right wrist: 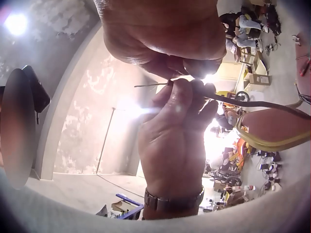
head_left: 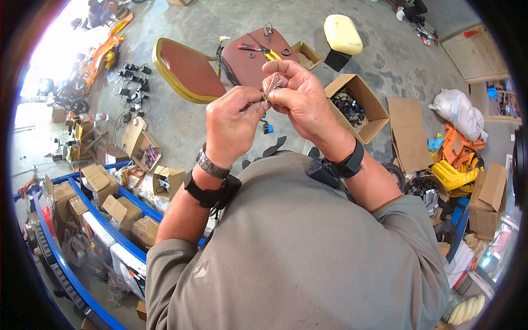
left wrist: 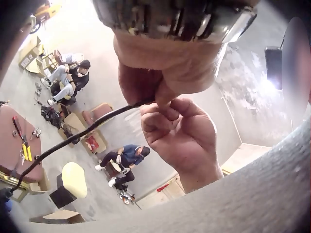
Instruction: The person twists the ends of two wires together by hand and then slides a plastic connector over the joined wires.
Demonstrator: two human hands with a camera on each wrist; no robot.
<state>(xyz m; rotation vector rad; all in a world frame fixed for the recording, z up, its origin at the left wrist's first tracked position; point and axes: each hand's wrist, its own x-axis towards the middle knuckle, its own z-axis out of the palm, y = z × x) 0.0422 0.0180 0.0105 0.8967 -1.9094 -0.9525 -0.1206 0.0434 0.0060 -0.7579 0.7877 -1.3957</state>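
Note:
In the head view both hands meet in front of the chest. My left hand (head_left: 231,124) pinches a thin dark cable (left wrist: 80,134) between thumb and fingers. Opposite it, my right hand (head_left: 308,107) pinches the stripped wire strands (head_left: 275,85) at the cable's end, fingertips right against the left ones. From the left fingers the cable hangs away toward a dark plug, partly cut off at the edge of the left wrist view. A thin bare wire tip (right wrist: 146,86) sticks out past the left thumb in the right wrist view. The fingers hide the spot where they grip.
Beyond the hands, a brown padded seat (head_left: 247,69) bears yellow-and-red pliers (head_left: 269,54) and other small tools. A yellow-framed chair (head_left: 187,69) adjoins it. An open cardboard box (head_left: 366,118) of cables stands right; a blue rack (head_left: 93,206) with boxes stands left. Two people sit farther off.

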